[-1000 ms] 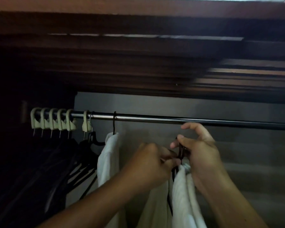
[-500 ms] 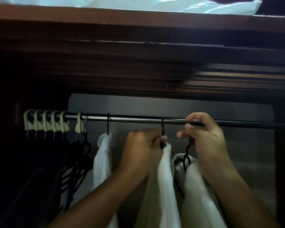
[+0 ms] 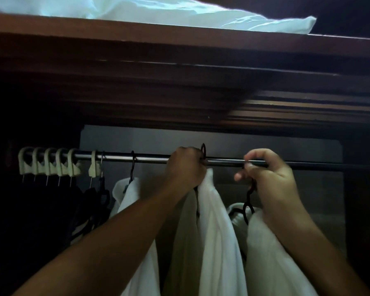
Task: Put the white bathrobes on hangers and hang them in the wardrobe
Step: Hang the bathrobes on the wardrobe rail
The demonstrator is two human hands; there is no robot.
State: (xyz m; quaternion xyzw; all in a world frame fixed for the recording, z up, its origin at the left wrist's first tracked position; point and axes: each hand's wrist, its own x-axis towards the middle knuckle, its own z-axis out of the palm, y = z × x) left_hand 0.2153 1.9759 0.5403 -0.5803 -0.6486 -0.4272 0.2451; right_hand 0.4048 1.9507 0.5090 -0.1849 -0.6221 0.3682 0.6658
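A white towelling bathrobe (image 3: 218,231) is being held up by the left hand (image 3: 186,167), curled round the neck of its black plastic hanger (image 3: 203,149), apparently so the hook is being set over the shiny metal rail (image 3: 150,158). A second white bathrobe (image 3: 271,253) is being kept just beneath, its second black hanger (image 3: 249,201) being pinched by the right hand (image 3: 271,178).

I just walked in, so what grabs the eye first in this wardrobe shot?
Two hands up at the steel rail: the left hand grips the middle bathrobe by its hanger hook, the right hand pinches a black hanger bearing the right bathrobe. Both robes shine white against dark wood. Cream hanger rings crowd the rail's left end.
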